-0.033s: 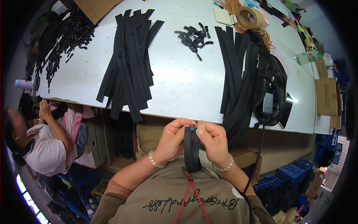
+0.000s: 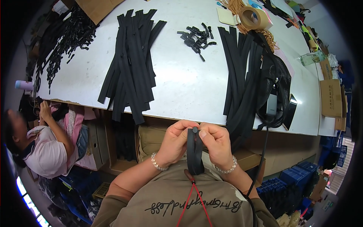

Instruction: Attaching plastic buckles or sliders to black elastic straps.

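In front of my chest, both hands hold a black zipper, bent into a narrow loop that hangs down. My left hand pinches its upper end from the left. From the right, my right hand grips the same end with the thumb on top. Between my thumbs sits a small dark round-ended piece; its details are too small to make out. On the white table ahead lie two bundles of black zipper strips, one at left and one at right. Black zipper pulls are heaped between them.
A larger heap of black pulls lies far left. A tape roll, a black mesh bag and a dark phone-like slab are at right. A black cable runs past my right arm. Another person sits at left.
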Demonstrator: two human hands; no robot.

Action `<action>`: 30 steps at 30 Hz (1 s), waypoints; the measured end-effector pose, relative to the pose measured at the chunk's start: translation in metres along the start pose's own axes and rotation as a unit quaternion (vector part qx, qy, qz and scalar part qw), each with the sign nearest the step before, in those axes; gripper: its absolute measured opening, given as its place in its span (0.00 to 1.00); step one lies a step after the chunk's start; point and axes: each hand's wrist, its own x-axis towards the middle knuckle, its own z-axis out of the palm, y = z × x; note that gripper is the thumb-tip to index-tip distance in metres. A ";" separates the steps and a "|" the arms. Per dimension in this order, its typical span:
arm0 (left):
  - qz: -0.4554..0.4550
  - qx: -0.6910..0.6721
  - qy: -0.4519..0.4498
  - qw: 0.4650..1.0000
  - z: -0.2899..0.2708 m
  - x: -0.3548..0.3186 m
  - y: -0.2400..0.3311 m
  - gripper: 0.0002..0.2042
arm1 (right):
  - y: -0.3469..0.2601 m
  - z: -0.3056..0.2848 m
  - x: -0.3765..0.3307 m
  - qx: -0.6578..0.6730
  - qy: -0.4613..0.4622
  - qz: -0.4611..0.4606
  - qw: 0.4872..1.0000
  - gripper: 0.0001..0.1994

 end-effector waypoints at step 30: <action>0.011 0.081 -0.036 0.996 -0.004 0.001 0.007 0.08 | 0.000 -0.008 0.004 -0.032 -0.079 -0.010 0.996 0.09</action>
